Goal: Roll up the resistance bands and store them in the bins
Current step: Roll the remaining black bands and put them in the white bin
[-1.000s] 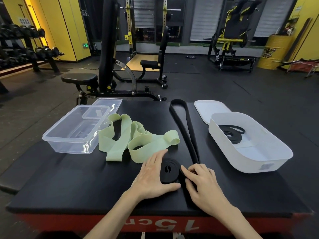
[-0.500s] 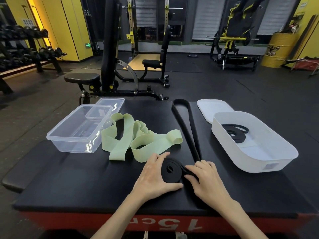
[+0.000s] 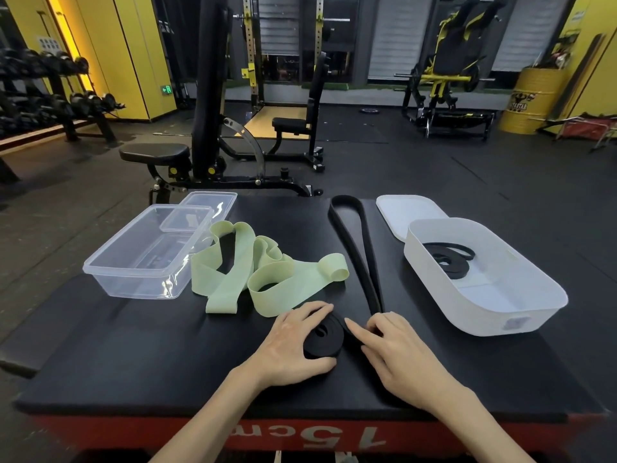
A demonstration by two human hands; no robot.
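— Where is the black band (image 3: 329, 345)?
— Half rolled on the platform (image 3: 133, 345): coil at 6 o'clock, loose loop running toward 12.
— The hands?
— The left hand (image 3: 287, 349) curls fingers and thumb around the coil. The right hand (image 3: 397, 349), at the coil's 3 o'clock, lays a straight forefinger on the strap; whether its bent fingers pinch, I cannot tell.
— The bins?
— Clear bin (image 3: 110, 272) at 10 o'clock, white bin (image 3: 480, 312) at 2.

Dim indoor light, yellow glow upper left, wide-angle bending at edges (corners soft), sharp centre
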